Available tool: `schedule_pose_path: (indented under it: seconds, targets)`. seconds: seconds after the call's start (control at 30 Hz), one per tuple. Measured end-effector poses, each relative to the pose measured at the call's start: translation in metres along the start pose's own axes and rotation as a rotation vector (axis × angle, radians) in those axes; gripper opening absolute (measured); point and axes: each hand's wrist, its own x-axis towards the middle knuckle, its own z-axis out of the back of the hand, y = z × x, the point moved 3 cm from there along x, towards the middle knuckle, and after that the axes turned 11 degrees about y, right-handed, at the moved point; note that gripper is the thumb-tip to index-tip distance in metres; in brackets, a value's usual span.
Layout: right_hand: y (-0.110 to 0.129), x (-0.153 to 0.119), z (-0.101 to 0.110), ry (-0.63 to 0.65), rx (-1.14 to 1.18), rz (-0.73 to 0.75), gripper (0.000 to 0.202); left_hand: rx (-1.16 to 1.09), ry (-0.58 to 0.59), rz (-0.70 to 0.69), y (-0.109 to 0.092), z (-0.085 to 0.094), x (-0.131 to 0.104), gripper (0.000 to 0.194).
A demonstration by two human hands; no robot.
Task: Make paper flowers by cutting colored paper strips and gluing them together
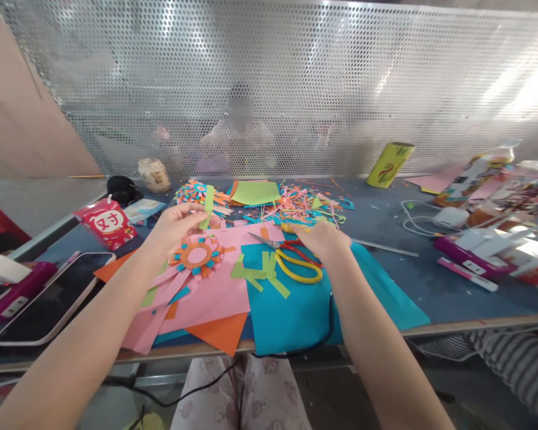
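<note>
Pinched in the fingers of my left hand is a light green paper strip, held upright. Just below it lies a round paper rosette in pink, orange and blue, with pink tails. My right hand is wrapped round what looks like a yellow hot glue gun, mostly hidden by the hand. A translucent glue stick extends behind that hand, and a black cord hangs below it. Open scissors with red and yellow handles lie beneath, beside several loose green strips.
Pink paper and blue paper cover the table front. Paper scraps and a finished-looking rosette lie behind. A phone is at left; a power strip and yellow tube are at right. A perforated metal panel stands behind.
</note>
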Motion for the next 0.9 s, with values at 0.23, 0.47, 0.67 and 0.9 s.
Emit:
schedule_pose_path:
  seconds: [0.23,0.47,0.67,0.9]
  targets:
    - [-0.006,0.011,-0.012,0.142,-0.089,-0.109,0.083,-0.022,-0.171,-0.092,0.008,0.015,0.009,0.019]
    - [-0.003,0.007,-0.002,0.023,0.020,-0.019,0.048,-0.005,-0.118,-0.037,0.015,0.011,0.006,0.018]
    - [0.025,-0.013,-0.001,-0.367,0.276,0.425,0.037,0.046,-0.075,0.034,0.010,0.002,-0.002,0.018]
    - [0.041,-0.031,-0.019,-0.412,0.272,0.713,0.037,0.050,-0.051,0.056,0.015,-0.002,-0.003,0.017]
